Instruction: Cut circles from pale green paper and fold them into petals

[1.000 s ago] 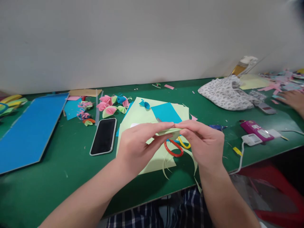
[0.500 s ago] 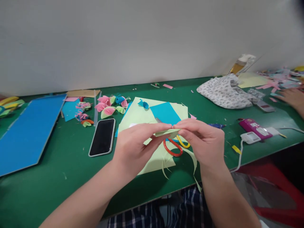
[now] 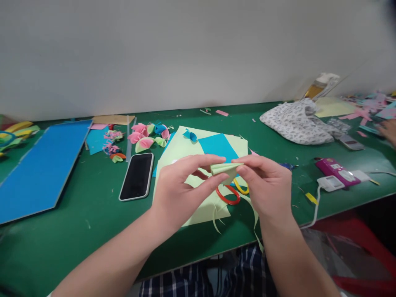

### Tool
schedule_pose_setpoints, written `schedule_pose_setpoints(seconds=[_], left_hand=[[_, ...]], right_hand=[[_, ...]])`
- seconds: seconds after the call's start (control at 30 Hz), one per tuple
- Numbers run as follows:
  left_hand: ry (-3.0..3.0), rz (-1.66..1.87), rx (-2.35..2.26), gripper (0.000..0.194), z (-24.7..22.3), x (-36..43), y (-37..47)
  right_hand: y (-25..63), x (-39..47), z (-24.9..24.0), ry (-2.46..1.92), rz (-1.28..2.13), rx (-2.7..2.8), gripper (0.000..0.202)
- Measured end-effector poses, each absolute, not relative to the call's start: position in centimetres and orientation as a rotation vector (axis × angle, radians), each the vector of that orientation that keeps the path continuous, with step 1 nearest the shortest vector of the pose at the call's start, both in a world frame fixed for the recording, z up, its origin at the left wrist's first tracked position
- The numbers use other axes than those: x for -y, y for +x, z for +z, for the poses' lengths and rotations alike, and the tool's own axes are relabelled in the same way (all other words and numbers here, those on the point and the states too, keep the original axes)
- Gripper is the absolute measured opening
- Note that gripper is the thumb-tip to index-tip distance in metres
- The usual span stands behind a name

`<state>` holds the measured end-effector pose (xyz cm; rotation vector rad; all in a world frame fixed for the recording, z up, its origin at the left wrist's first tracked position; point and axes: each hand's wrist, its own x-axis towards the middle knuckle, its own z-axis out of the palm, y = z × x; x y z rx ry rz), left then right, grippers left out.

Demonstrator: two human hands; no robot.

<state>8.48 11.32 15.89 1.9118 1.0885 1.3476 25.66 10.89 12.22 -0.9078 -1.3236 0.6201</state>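
Note:
A small folded pale green paper (image 3: 227, 169) is pinched at its right end between the thumb and fingers of my right hand (image 3: 267, 185). My left hand (image 3: 181, 187) is at the paper's left end, thumb and fingers apart, with the thumb touching or very near its lower edge. Beneath both hands lie pale green sheets (image 3: 171, 152) and a blue sheet (image 3: 216, 146). Scissors with a red and a yellow handle loop (image 3: 229, 201) rest there, blades hidden. A small blue paper piece (image 3: 190, 135) sits on the sheets.
On the green table (image 3: 102, 231) are a phone (image 3: 136, 176), a blue board (image 3: 46, 169), folded paper petals (image 3: 145, 136), a patterned cloth (image 3: 300, 123) and a purple device (image 3: 335, 171) with a cable. Another person's hand (image 3: 388, 131) is at the right edge.
My left fingers have spread away from the folded paper, showing more of its folds. The other person's hand has moved towards the right edge. The view has shifted slightly.

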Motion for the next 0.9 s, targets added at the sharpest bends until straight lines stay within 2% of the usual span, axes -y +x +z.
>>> schedule_pose_setpoints(seconds=[0.13, 0.43, 0.63, 0.9], left_hand=[[1.779, 1.333, -1.041, 0.007, 15.7, -11.4, 8.5], [1.734, 1.352, -1.067, 0.011, 15.2, -11.7, 8.5], [1.654, 1.306, -1.132, 0.012, 15.0, -12.2, 8.5], [1.481, 1.218, -1.132, 0.015, 14.0, -13.3, 8.4]], right_hand=[[25.5, -11.1, 11.9, -0.886, 0.709, 1.289, 0.016], [25.3, -10.9, 12.8, -1.054, 0.672, 1.265, 0.009], [25.5, -11.2, 12.7, -1.104, 0.892, 1.24, 0.004], [25.6, -11.8, 12.3, -1.154, 1.04, 1.284, 0.011]])
